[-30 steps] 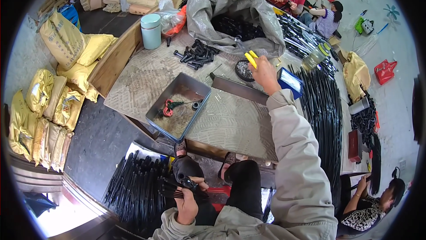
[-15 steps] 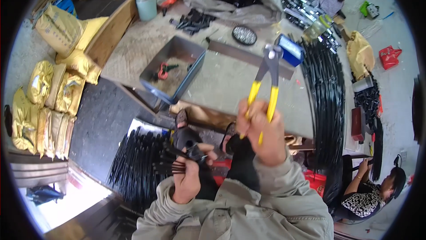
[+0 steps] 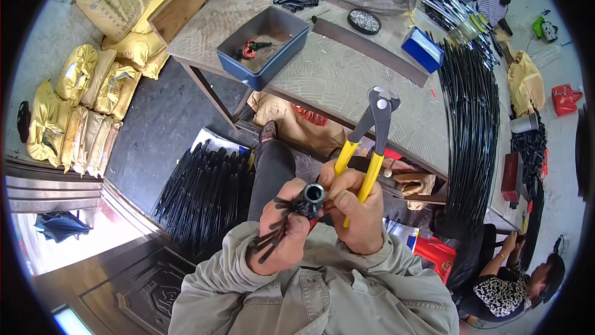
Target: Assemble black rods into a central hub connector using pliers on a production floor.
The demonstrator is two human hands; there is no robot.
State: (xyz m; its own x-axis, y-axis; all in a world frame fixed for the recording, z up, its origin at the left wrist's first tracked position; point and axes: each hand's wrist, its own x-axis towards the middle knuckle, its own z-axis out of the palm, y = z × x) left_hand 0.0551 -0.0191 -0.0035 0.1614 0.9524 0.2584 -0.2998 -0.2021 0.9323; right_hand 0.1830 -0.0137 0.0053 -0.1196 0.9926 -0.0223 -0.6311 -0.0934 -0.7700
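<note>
My left hand [image 3: 282, 229] is closed round a black round-ended piece [image 3: 312, 196] with an open, hollow end facing up. Several thin dark ribs [image 3: 273, 239] fan out from that hand to the left. My right hand [image 3: 356, 211] grips end-cutting pliers [image 3: 365, 146] with yellow handles, their dark head pointing up and away from me. The pliers' jaws look closed and touch nothing. The fingertips of my right hand meet the side of the black piece; whether they pinch something small there is hidden.
Ahead stands a worktable [image 3: 365, 68] with a grey bin [image 3: 263, 47] holding red-handled scissors [image 3: 251, 48], a round dish [image 3: 364, 21], a blue box [image 3: 423, 48] and long black rods [image 3: 470, 136]. More black rods [image 3: 204, 192] lie at left, near yellow sacks [image 3: 80, 130]. A co-worker [image 3: 517, 279] sits at right.
My hands have come together: the right came down and left with the pliers, and the left rose toward it. The black piece now points its open end up. The whole view has shifted.
</note>
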